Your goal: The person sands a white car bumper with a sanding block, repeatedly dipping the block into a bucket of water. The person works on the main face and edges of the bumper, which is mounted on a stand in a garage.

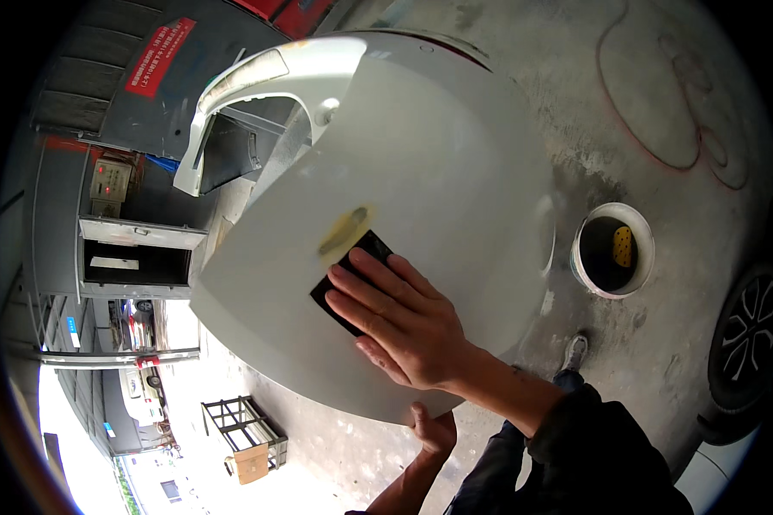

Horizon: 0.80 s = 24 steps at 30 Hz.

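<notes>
A large white car body panel [438, 163] with a curved cut-out at its far left fills the middle of the view. On it is a yellowish filler patch [345, 230] with a grey centre. My right hand [404, 326] lies palm down just below this patch, pressing a black sheet of sandpaper [371, 244] flat against the panel; much of the sheet is under the fingers. At the panel's near edge my left hand [434, 432] is closed on the rim. Its thumb shows at the edge, while its other fingers are hidden behind the panel.
A white bucket [580, 266] of dark liquid with a yellow sponge [623, 246] stands right of the panel. Farther right is a car wheel [747, 330]. A thin hose [653, 154] curls over the floor. At lower left stands a metal frame [242, 421] with a cardboard piece [252, 463].
</notes>
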### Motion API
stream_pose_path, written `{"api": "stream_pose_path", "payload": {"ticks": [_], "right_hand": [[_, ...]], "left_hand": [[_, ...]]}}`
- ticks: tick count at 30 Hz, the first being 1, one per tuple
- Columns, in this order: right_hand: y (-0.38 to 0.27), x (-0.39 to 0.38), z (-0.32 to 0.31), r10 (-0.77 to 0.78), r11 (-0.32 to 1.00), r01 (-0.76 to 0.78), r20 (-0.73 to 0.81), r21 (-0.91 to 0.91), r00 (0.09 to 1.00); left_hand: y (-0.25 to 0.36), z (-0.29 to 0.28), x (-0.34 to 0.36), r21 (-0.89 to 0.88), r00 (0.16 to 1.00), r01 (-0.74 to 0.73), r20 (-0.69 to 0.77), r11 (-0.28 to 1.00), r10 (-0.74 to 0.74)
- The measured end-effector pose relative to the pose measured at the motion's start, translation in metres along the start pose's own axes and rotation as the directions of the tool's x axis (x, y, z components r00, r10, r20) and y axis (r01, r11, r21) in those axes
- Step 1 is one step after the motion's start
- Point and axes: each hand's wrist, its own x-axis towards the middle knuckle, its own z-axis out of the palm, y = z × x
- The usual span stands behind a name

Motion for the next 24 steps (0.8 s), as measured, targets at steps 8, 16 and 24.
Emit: {"api": "stream_pose_path", "payload": {"ticks": [8, 16, 24], "right_hand": [[0.003, -0.046, 0.002, -0.050, 0.998, 0.051, 0.052, -0.021, 0.997], [-0.007, -0.071, 0.019, -0.077, 0.997, 0.077, 0.003, -0.004, 0.997], [0.072, 0.036, -0.017, 0.112, 0.980, -0.129, -0.115, -0.153, 0.987]], "left_hand": [[0.000, -0.010, -0.004, -0.037, 0.999, 0.011, -0.047, 0.999, -0.013], [-0.004, -0.022, 0.001, 0.096, 0.993, 0.082, -0.098, 0.992, -0.072], [-0.002, -0.016, -0.004, 0.148, 0.998, 0.019, -0.054, 0.989, -0.012]]}}
